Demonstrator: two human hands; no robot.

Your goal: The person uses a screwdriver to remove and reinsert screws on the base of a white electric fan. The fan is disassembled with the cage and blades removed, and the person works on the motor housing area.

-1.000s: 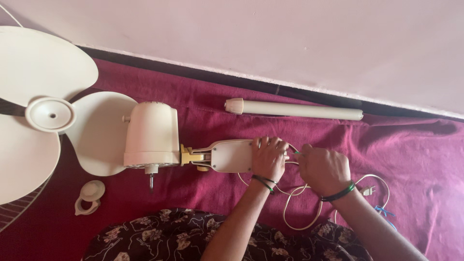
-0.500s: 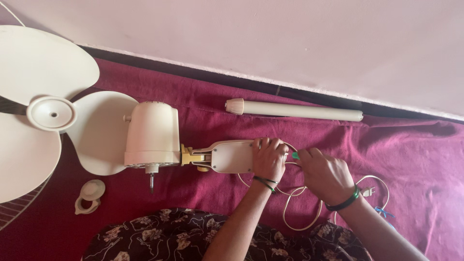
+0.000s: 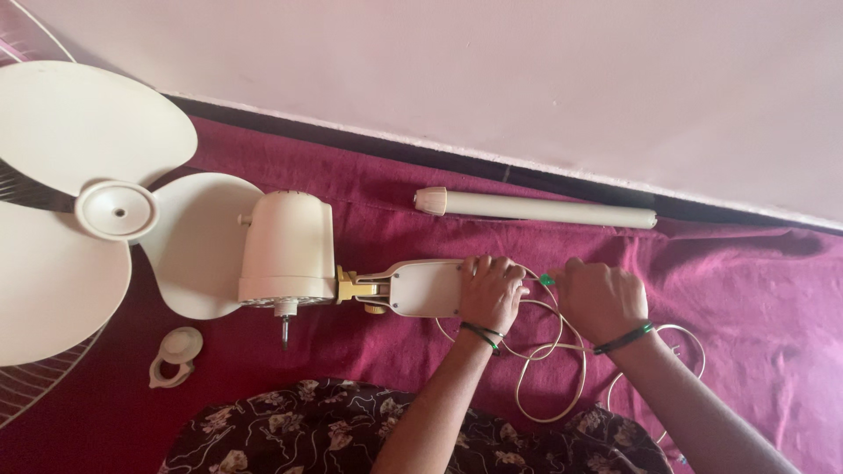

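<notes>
1. Centre of the frame: the left hand (image 3: 492,290) lies clamped over the right end of the cream fan neck housing (image 3: 423,288), fingers curled across its top edge, holding it flat on the maroon cloth (image 3: 755,290).
2. Just to the right, the right hand (image 3: 601,298) is closed into a loose fist around a small tool with a green tip (image 3: 546,280); only that green end shows, pointing at the housing's end beside the left hand's fingers.
3. The white power cord (image 3: 549,373) loops out below and between the two wrists, trailing toward the lower right.
4. Left of the housing, a yellow hinge joint (image 3: 354,286) links it to the cream motor casing (image 3: 287,248).
5. Far left, the pale fan blades (image 3: 83,145) spread around their hub.
6. Upper centre-right, a cream tube (image 3: 537,209) lies along the wall edge, well apart from both hands.
7. Lower left, a small cream cap (image 3: 177,353) sits alone on the cloth.
</notes>
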